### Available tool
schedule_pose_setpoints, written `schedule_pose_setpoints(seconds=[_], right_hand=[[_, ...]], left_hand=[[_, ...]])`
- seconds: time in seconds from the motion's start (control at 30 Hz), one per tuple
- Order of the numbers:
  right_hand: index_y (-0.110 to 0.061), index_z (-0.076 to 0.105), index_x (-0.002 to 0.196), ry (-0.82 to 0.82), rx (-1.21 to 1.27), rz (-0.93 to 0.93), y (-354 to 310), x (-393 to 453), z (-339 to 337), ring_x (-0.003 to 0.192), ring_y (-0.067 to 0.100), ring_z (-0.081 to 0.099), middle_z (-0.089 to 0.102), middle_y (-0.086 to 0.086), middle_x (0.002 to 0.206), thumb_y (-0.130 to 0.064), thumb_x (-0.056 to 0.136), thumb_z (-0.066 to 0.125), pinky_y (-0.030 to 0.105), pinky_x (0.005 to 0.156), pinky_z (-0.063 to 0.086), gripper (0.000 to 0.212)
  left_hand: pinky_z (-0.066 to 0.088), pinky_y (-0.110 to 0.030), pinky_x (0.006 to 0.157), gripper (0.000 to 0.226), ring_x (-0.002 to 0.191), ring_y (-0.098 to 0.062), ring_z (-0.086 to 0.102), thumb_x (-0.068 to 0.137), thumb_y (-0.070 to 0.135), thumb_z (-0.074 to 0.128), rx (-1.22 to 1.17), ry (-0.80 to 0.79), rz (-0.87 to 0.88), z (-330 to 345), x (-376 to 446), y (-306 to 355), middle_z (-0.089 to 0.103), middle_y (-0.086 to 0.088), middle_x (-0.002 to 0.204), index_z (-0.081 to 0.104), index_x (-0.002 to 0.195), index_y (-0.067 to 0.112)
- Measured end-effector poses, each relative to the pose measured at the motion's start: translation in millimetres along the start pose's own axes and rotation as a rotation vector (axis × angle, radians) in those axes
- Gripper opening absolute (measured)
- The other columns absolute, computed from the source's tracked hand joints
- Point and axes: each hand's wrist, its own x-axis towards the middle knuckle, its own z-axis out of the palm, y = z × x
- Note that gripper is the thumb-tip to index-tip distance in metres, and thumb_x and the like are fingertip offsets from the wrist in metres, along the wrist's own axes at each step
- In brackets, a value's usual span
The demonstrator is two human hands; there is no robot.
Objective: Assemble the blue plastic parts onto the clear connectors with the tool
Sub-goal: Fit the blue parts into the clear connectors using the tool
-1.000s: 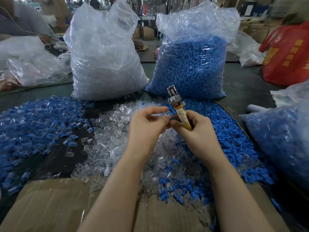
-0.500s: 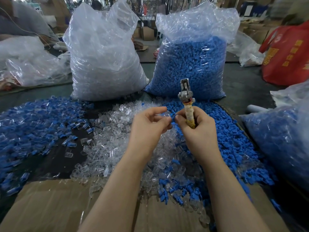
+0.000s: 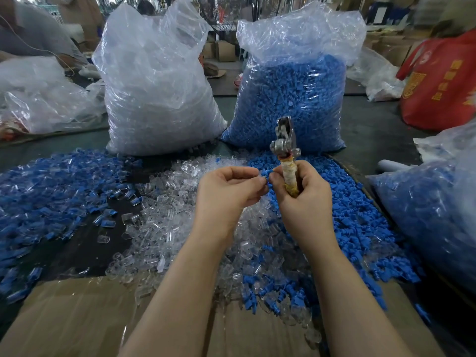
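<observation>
Two hands meet at centre above the loose clear connectors [image 3: 164, 222]: the left hand [image 3: 226, 191] pinches a small part, likely clear, at its fingertips, touching the blue plastic part [image 3: 265, 172] pinched by the right hand [image 3: 304, 197], whose other fingers wrap the upright tool [image 3: 286, 155], head up.

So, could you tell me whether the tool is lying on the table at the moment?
No, the right hand holds the tool upright by its wrapped handle, above the piles of parts.
</observation>
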Motion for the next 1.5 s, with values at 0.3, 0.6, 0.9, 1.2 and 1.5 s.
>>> schedule_pose_setpoints(seconds=[0.3,0.6,0.9,1.2,1.5], right_hand=[[-0.015,0.061,0.087,0.008,-0.005,0.031,-2.3,-1.8,3.3,0.064,0.015,0.055,0.061,-0.001,0.071,-0.023,0.091,0.065,0.027,0.055,0.044,0.010],[-0.016,0.061,0.085,-0.045,0.037,0.059,-1.7,-1.0,5.2,0.055,0.007,0.045,0.056,-0.001,0.065,-0.021,0.093,0.064,0.022,0.050,0.038,0.010],[-0.020,0.062,0.083,-0.044,0.107,0.078,-5.3,-0.8,3.2,0.059,0.010,0.049,0.060,0.008,0.071,-0.019,0.093,0.063,0.034,0.057,0.046,0.011],[-0.010,0.061,0.085,-0.054,0.063,0.033,-3.8,-0.1,0.9,0.055,0.003,0.044,0.055,-0.003,0.063,-0.020,0.093,0.064,0.015,0.051,0.038,0.013],[-0.013,0.061,0.086,-0.080,0.016,-0.020,-3.7,0.9,0.0,0.056,0.001,0.049,0.057,-0.009,0.065,-0.016,0.090,0.066,0.011,0.052,0.038,0.007]], left_hand=[[0.059,-0.023,0.069,0.012,0.073,-0.019,0.074,0.079,-0.001,0.077,0.055,0.008,0.081,1.1,-2.4,0.2,0.075,-0.008,0.076,0.072,0.082,0.010],[0.060,-0.030,0.080,0.009,0.083,-0.018,0.073,0.079,0.004,0.078,0.088,0.067,0.110,-0.1,1.1,-3.0,0.076,-0.003,0.081,0.075,0.083,0.012],[0.057,-0.022,0.078,0.024,0.083,-0.013,0.073,0.077,-0.004,0.077,0.079,0.009,0.152,-2.0,0.6,-3.8,0.076,-0.004,0.085,0.075,0.096,0.011],[0.058,-0.021,0.076,0.021,0.083,-0.013,0.073,0.081,-0.001,0.075,0.078,0.013,0.145,-0.7,0.0,-5.6,0.077,-0.003,0.084,0.076,0.094,0.016],[0.057,-0.019,0.075,0.018,0.084,-0.011,0.073,0.084,0.002,0.073,0.107,0.020,0.137,-2.1,2.8,-7.1,0.077,-0.001,0.086,0.077,0.098,0.013]])
